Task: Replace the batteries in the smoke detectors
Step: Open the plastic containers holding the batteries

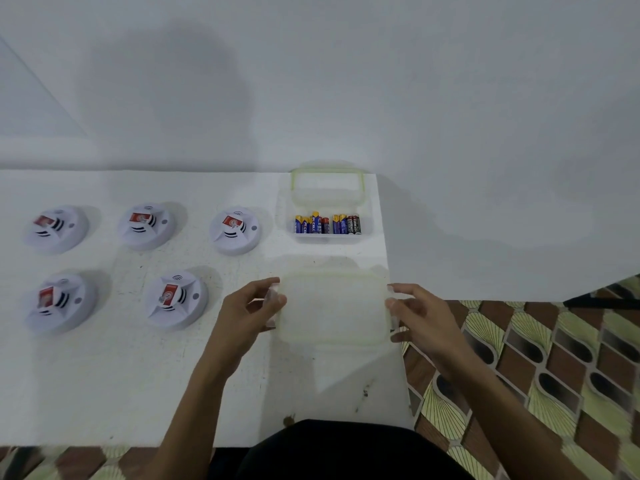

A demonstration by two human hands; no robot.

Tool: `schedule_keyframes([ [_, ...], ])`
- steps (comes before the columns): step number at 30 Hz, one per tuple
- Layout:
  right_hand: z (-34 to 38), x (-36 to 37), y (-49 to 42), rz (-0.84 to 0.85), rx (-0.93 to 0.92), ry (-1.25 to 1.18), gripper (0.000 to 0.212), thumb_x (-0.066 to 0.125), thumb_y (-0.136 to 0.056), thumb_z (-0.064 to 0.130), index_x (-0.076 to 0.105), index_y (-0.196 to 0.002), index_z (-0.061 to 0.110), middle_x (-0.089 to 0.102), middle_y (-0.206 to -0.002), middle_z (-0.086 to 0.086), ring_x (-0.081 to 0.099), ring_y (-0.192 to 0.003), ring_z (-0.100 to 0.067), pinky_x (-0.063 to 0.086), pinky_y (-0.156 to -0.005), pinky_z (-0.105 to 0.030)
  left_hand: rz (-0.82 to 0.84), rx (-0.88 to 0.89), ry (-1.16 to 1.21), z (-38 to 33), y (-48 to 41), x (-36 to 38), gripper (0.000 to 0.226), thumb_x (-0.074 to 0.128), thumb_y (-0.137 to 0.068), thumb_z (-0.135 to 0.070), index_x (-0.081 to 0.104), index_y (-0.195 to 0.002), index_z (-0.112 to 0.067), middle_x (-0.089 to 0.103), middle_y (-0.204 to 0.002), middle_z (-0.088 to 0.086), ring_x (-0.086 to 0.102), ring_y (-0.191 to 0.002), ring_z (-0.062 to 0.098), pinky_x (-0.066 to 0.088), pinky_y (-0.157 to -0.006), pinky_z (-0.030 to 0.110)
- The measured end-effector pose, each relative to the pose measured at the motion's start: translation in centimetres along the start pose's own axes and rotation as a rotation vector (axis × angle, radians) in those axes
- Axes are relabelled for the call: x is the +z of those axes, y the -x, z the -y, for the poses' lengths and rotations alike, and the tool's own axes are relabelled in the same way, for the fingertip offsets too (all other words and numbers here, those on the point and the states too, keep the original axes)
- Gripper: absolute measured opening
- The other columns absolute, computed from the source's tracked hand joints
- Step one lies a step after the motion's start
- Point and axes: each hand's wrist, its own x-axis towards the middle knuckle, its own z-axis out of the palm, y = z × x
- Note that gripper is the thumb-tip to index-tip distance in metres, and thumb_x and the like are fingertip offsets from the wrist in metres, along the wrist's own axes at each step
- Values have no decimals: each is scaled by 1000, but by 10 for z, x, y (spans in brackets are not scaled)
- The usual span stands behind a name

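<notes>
Several white round smoke detectors with red labels sit on the white table [114, 382] in two rows, one at the near middle [176, 299] and one at the far middle [235, 230]. An open clear box [366, 227] at the far right holds several batteries [327, 224] standing upright. Its green-rimmed lid [327, 185] leans behind it. Nearer to me lies a second clear box with its lid on [332, 306]. My left hand [252, 306] pinches the latch on its left side. My right hand [419, 317] grips the latch on its right side.
The table's right edge runs just past both boxes, with a patterned brown and green floor [536, 358] beyond it. A plain white wall [311, 81] stands behind the table. My dark clothing [346, 452] shows at the near edge.
</notes>
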Motion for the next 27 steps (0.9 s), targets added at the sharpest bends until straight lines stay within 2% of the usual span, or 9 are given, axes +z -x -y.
schedule_keyframes([
  [4,4,0,-1,-36,4,-14,24,67,-90,18,68,-114,14,72,-91,-18,71,-86,-33,60,-66,-33,46,-43,-20,-1,3,-6,28,66,-86,-25,65,-114,-20,70,-98,7,68,-91,19,59,-71,34],
  [7,13,-2,-1,-46,11,-4,20,69,-89,19,71,-105,8,71,-84,-19,67,-70,-30,59,-65,-36,55,-20,-75,-6,5,-13,20,61,-91,-22,67,-109,-24,69,-90,6,67,-83,17,58,-67,29],
  [10,29,-8,3,-3,4,-37,17,68,-90,22,72,-99,8,68,-77,-19,60,-63,-23,53,-60,-31,66,8,-106,-15,7,-20,18,59,-92,-19,68,-107,-25,70,-88,6,66,-81,18,57,-67,28],
  [14,54,-17,7,48,6,-105,18,67,-89,19,72,-98,5,69,-81,-13,64,-70,-23,55,-63,-30,56,82,-83,-38,12,-27,18,62,-88,-18,70,-105,-20,72,-89,6,66,-83,20,57,-72,31],
  [17,74,-23,5,41,-37,-161,21,68,-84,20,71,-97,3,67,-88,-10,62,-76,-20,53,-67,-28,-22,191,-64,-61,12,-29,16,65,-84,-22,72,-99,-20,72,-95,-2,64,-82,19,55,-70,29],
  [19,90,-25,1,11,-103,-130,24,71,-80,27,72,-96,10,63,-94,-9,59,-82,-19,53,-76,-33,-78,263,-78,-78,9,-29,14,64,-86,-20,72,-97,-23,67,-81,-9,59,-71,13,53,-63,25],
  [21,105,-25,-6,-18,-181,-108,24,71,-77,32,73,-95,16,58,-89,-10,56,-78,-19,53,-77,-33,-93,326,-101,-94,5,-29,15,60,-90,-18,71,-98,-23,60,-68,-6,56,-61,9,52,-56,22],
  [24,124,-24,-22,17,-270,-212,12,63,-90,21,70,-96,13,59,-78,-11,58,-73,-23,54,-72,-35,-67,385,-131,-117,-5,-26,16,53,-95,-18,67,-100,-23,69,-79,2,68,-67,15,54,-57,29],
  [27,138,-22,-45,23,-314,-282,20,48,-99,7,68,-97,6,64,-84,-15,62,-76,-28,54,-71,-36,-94,439,-111,-132,-30,-25,19,50,-97,-16,66,-107,-16,71,-89,5,71,-78,19,57,-59,32],
])
